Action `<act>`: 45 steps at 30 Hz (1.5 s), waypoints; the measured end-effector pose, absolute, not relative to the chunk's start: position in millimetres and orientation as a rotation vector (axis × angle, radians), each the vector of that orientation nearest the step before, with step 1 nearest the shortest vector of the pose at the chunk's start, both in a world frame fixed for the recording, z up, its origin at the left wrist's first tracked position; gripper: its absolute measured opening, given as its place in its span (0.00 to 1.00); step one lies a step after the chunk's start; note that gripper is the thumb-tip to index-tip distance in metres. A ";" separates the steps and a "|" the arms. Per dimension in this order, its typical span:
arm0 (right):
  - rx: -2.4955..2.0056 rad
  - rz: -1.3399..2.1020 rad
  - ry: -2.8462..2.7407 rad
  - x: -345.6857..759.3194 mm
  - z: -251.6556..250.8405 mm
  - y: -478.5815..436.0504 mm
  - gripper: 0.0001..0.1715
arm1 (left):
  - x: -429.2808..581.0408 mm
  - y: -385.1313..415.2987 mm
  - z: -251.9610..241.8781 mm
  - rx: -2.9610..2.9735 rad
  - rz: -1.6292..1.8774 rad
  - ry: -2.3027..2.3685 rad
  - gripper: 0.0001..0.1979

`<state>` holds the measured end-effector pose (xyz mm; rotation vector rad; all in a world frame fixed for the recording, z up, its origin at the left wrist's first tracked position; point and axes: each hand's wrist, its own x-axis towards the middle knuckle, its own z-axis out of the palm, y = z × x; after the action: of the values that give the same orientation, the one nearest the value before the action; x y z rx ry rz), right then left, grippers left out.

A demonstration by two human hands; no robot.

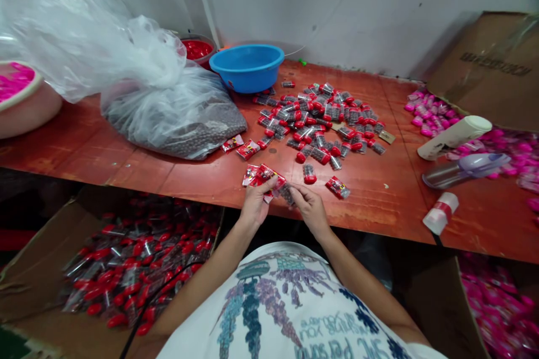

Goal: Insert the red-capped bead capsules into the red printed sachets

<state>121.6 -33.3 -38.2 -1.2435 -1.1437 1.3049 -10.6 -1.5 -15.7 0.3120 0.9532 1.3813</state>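
At the table's front edge my left hand (255,203) is closed, pinching a red printed packet (266,172) between thumb and fingers. My right hand (310,208) is closed on a small clear bottle of dark pellets (287,195), which meets the packet between the two hands. The fingers partly hide where they touch. More red packets (251,175) lie beside my left hand. Just beyond my hands stands a red-capped bottle of pellets (309,173), with another red packet (337,187) to its right. Farther back spreads a pile of red-capped bottles (320,114).
A clear bag of dark pellets (177,117) and a blue basin (247,69) stand at the back left. A box of red-capped bottles (37,252) is below left. On the right are a white cylinder (452,137), a clear purple-lidded cup (458,171), a white roll (441,213) and pink pieces (516,151).
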 end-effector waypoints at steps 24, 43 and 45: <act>-1.252 1.014 -1.179 118.8 -34.8 -41.1 0.16 | -14.0 -6.5 -15.6 0.551 1.328 1.017 0.16; -1.225 0.930 -1.345 115.9 -35.1 -38.7 0.17 | -22.2 -8.1 -9.6 0.696 1.296 1.160 0.15; -1.230 0.919 -1.343 114.8 -34.6 -38.7 0.17 | -20.5 -9.7 -10.8 0.706 1.291 1.166 0.15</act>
<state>114.8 -38.7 -34.6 -1.2304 -1.3431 0.9189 -20.5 -9.7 -10.8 0.7060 1.1659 1.2906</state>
